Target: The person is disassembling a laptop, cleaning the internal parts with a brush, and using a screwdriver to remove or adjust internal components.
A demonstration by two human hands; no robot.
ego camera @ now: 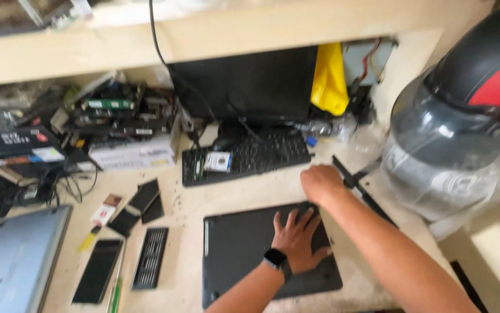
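Two hands work here: my left hand (297,239) lies spread flat on the black laptop (244,249). My right hand (321,183) curls loosely, holding nothing I can see. A white-labelled memory stick (216,162) rests on the keyboard (247,155).

dark monitor (244,81) back centre | white box (134,155) left (long) | white label (217,162) on keyboard (261,153)

The left hand (297,239) covers part of the dark laptop (244,249), whose near edge the forearm hides, the right hand (321,182) is closed so its fingers cannot be seen, and the silver laptop (15,264) runs off frame.
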